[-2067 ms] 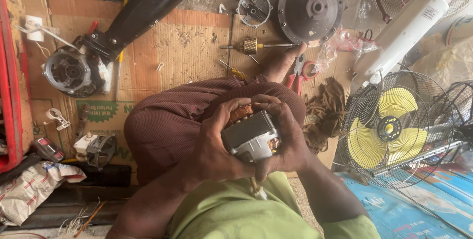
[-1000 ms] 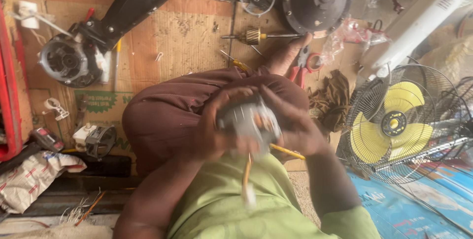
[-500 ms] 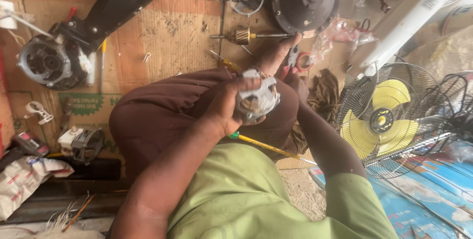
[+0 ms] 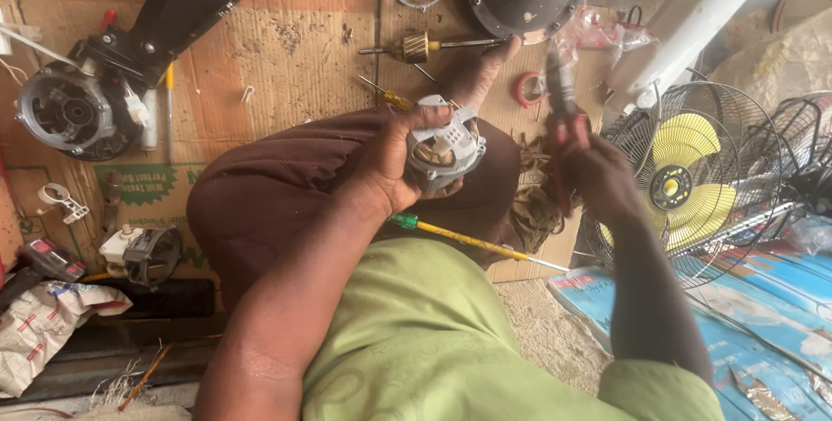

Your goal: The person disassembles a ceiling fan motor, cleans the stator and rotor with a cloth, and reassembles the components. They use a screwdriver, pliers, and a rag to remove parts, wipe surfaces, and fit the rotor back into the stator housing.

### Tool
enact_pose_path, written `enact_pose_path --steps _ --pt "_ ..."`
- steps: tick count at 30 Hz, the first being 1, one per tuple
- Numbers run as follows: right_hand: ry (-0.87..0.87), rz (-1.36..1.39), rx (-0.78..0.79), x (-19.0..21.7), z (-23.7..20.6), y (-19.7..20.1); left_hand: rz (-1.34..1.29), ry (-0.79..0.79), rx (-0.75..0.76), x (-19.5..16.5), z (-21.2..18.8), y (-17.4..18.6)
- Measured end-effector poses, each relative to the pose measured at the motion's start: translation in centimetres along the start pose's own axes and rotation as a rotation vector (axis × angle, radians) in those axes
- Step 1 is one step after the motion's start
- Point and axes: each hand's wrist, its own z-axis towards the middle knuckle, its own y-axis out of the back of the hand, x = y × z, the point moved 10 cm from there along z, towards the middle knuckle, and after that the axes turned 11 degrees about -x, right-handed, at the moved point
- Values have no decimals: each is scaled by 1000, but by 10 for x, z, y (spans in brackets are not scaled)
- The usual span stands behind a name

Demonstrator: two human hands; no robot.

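Soft, even daylight — shadows faint and short on the cardboard [image 4: 286, 48]. Slight motion blur on the right hand [image 4: 598, 174]; the white fan housing [image 4: 693, 13] nearly washed out.

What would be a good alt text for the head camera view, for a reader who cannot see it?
Seen from above, a seated person's left hand grips a small grey fan motor over the lap, while the right hand holds red-handled pliers beside it. A screwdriver lies across the lap; motor parts sit on cardboard, with a yellow-bladed fan at the right.
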Motion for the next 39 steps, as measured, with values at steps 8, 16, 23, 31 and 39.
enact_pose_path --steps 8,16,23,31,39 --pt "214 40 310 76 -105 -53 38 -35 -37 -2 0 -2" --pt "216 -372 226 79 -123 -81 29 -45 -62 -1 7 8" --pt "135 -533 156 58 -128 -72 26 -10 -66 5 8 9" --pt "121 -291 178 51 -115 -67 58 -65 -46 -1 8 8" --pt "56 -96 56 37 -117 -66 6 -70 -24 2 2 9"
